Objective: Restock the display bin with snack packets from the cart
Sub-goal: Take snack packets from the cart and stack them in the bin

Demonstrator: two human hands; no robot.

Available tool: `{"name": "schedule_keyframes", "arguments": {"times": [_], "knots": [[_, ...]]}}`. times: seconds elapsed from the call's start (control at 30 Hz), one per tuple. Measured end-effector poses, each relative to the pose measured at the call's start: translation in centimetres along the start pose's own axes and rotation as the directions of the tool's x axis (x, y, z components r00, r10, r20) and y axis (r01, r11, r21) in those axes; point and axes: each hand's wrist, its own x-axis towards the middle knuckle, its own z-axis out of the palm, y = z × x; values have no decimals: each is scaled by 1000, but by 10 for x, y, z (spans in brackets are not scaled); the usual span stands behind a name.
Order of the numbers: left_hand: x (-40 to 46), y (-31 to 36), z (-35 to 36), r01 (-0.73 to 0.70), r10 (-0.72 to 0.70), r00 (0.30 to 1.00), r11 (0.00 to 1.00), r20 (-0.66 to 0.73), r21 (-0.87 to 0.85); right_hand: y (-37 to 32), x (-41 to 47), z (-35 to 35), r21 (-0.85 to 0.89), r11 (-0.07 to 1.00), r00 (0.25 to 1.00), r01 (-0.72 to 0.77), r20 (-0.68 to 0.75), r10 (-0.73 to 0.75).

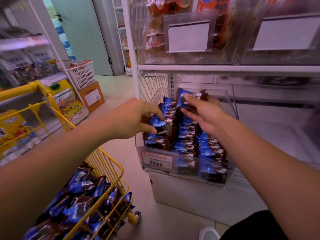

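Clear bin [232,108] on the shelf is packed with rows of blue-brown packets [187,135]. Left hand [136,118] pinches one packet [158,124] over the bin's left side, right hand [204,111] grips a couple more [190,97] at its 12 o'clock end. Yellow cart [110,163] at 7 o'clock holds plenty more. Price tag [156,160] up front reads 24.80.
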Motion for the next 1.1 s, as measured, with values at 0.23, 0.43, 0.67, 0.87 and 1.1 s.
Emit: {"name": "schedule_keyframes", "arguments": {"times": [0.23,0.43,0.67,0.87,1.1], "knots": [[-8,8,-19,-126,130,989,991,73,-52,-10,33,-1,-275,961,963,-24,-266,-52],[-17,-1,-17,-88,91,972,996,217,-22,-3,43,13,-423,905,955,39,-249,-158],[-6,2,1,-177,101,974,896,201,407,0,60,10,-636,772,950,-7,-246,-195],[-9,3,-4,-151,30,945,925,327,350,8,71,13,-777,630,942,-3,-213,-258],[14,25,25,-86,93,996,937,-4,339,19,79,3,-933,352,965,-80,-161,-208]]}}
